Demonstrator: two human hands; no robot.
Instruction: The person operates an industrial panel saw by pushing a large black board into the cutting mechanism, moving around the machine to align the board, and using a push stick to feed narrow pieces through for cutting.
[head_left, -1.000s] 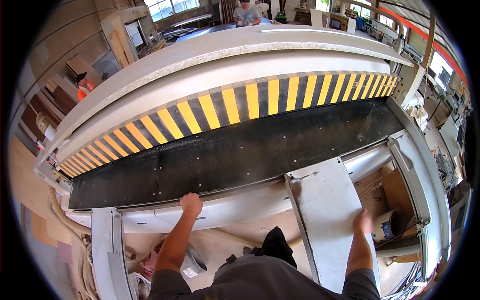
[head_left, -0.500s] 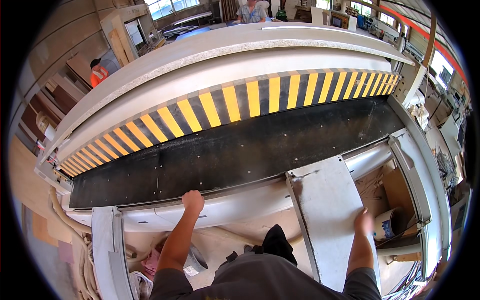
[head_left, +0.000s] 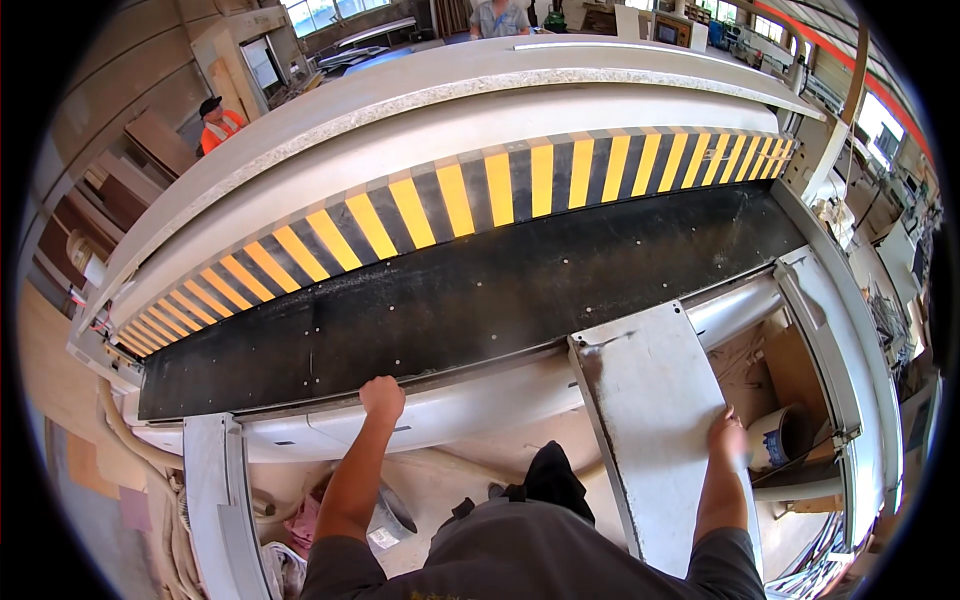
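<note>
A long black machine bed (head_left: 440, 315), dotted with small pale fasteners, stretches across in front of me. At its near edge, left of the middle, my left hand (head_left: 382, 398) is closed in a fist on the front rail (head_left: 450, 378); whatever else lies within the fingers is hidden. My right hand (head_left: 727, 437) rests at the right side of a flat grey metal support arm (head_left: 650, 400) that juts toward me. Its lower part is smeared by motion, so its grip does not show.
Behind the bed runs a yellow-and-black striped guard (head_left: 455, 200) below a white beam (head_left: 460, 135). Another metal arm (head_left: 207, 480) stands at left. A bucket (head_left: 778, 440) and hoses (head_left: 150, 450) lie low. A person in orange (head_left: 220, 125) and another person (head_left: 498, 18) are beyond the machine.
My view has shifted slightly. The person in orange has come further into sight and moved right. My hands stay at nearly the same places, the right one less blurred.
</note>
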